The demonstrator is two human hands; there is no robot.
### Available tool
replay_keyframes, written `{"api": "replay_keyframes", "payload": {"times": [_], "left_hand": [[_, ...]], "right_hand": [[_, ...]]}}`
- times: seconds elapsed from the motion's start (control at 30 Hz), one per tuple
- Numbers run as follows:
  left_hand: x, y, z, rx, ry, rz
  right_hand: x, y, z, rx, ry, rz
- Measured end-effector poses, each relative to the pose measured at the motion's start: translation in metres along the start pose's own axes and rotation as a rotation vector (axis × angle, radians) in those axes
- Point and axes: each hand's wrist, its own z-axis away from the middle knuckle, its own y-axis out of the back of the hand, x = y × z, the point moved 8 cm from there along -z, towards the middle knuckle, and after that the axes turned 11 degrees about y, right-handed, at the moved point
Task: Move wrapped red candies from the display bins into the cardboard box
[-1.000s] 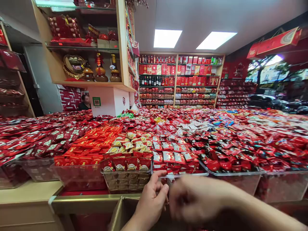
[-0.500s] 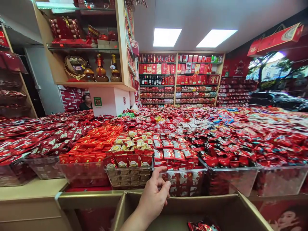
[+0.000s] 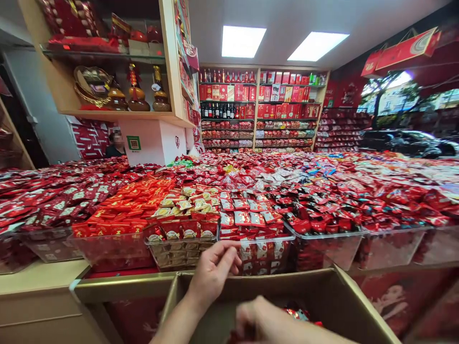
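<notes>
The box (image 3: 278, 289) is brown, the sign (image 3: 134, 143) (QR-patterned) green and white.

The right hand (image 3: 256, 320) is inside the cardboard box (image 3: 287, 282).

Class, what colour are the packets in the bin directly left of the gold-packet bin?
Bright orange-red, clearest in the head view.
</notes>
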Motion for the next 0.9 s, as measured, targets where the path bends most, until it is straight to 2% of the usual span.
{"api": "replay_keyframes", "payload": {"times": [0.07,0.13,0.2,0.27,0.4,0.53,0.77,0.9], "left_hand": [[0.005,0.007,0.0,-0.002,-0.004,0.04],[0.005,0.008,0.0,-0.04,0.006,0.039],[0.003,0.002,0.0,-0.079,0.033,-0.005],[-0.003,-0.006,0.0,-0.096,0.077,-0.048],[-0.012,-0.019,0.0,-0.105,0.155,-0.048],[-0.014,-0.022,-0.001,-0.115,0.183,-0.036],[-0.013,-0.03,0.001,-0.188,0.182,-0.037],[-0.02,-0.032,0.003,-0.183,0.23,-0.022]], "right_hand": [[-0.003,0.027,0.005,0.142,-0.019,-0.083],[-0.007,0.053,0.01,0.311,-0.025,-0.258],[-0.008,0.07,0.012,0.429,-0.023,-0.416],[-0.006,0.079,0.013,0.499,-0.028,-0.482],[0.002,0.077,0.015,0.546,-0.075,-0.594],[0.008,0.073,0.015,0.548,-0.079,-0.705],[0.009,0.08,0.015,0.592,-0.035,-0.544],[0.015,0.073,0.02,0.617,-0.105,-0.65]]}}
